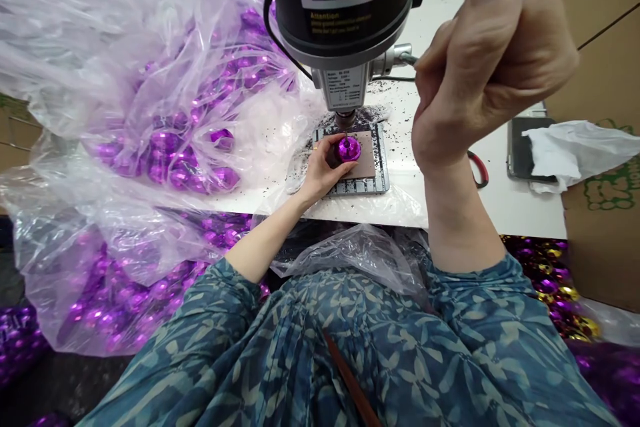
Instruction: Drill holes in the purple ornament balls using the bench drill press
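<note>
Right hand closed on the handle, left hand pinching a purple ball

Nearest to the camera, the right hand is raised in a closed fist around the handle of the black and grey drill machine. Lower, and to the left of this fist, the left hand holds the shiny purple ball between its thumb and its fingers, with the hole side upward. The ball sits on a brown board, which lies on the metal base. Just above this pinch is the drill chuck; I cannot tell if its tip touches the ball.

Around the left grip, dark crumbs are scattered on the white table. Further to its left, a clear plastic bag covers many purple balls. Below the right fist, a red-handled tool lies near the wrist. Further right are a black flat object, partly under a white plastic sheet, and a cardboard box.
</note>
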Demonstrator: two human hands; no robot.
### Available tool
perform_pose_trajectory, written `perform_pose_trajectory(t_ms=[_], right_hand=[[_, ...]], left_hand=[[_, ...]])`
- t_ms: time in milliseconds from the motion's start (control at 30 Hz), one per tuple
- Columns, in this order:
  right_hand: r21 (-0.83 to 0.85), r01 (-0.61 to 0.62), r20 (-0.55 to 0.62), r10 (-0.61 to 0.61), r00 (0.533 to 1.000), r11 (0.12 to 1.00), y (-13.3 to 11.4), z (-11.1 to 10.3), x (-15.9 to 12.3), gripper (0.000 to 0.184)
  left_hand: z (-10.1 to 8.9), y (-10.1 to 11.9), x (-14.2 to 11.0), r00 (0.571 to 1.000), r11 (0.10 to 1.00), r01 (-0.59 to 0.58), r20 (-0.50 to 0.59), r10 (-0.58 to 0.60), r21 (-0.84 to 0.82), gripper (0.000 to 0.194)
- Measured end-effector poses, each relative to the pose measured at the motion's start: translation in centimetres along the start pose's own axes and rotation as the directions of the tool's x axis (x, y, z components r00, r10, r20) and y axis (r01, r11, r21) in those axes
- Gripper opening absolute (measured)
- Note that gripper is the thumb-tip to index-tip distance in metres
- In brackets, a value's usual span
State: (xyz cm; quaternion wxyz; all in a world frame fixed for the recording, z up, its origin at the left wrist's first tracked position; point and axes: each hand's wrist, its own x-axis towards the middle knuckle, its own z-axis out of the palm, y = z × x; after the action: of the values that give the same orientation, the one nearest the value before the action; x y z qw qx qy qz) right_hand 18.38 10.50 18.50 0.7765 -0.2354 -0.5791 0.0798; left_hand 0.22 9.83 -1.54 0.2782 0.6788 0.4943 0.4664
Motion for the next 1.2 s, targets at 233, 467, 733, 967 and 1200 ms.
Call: perform_pose_trajectory(t_ms=[233,467,733,967,1200], right_hand=[[0.012,0.126,-0.099,-0.124,0.987,0.992,2.0,1.2,-0.9,0.047],[-0.054,0.089,-0.107,-0.095,0.990,0.995,3.5,0.5,-2.4,0.068],[-0.058,0.147,-0.086,-0.152,0.985,0.987,5.4,-0.3,-3.9,0.073],[-0.026,0.052,-0.108,-0.054,0.993,0.998,1.7,0.7,-1.3,0.073],[0.089,-0.192,0.078,0.185,0.980,0.977,-0.5,2.3,4.6,0.078]], left_hand=[[0.2,-1.3,0.1,0.998,0.997,-0.067,-0.008,0.067,-0.049,0.073],[0.2,-1.4,0.1,0.997,0.996,-0.083,-0.012,0.082,-0.037,0.073],[-0.2,-0.8,0.1,0.996,0.995,-0.095,-0.004,0.095,-0.016,0.071],[0.4,-1.4,0.3,0.995,0.995,-0.101,-0.017,0.101,-0.027,0.070],[-1.0,1.9,-4.3,0.954,0.958,-0.211,-0.172,0.245,0.195,0.058]])
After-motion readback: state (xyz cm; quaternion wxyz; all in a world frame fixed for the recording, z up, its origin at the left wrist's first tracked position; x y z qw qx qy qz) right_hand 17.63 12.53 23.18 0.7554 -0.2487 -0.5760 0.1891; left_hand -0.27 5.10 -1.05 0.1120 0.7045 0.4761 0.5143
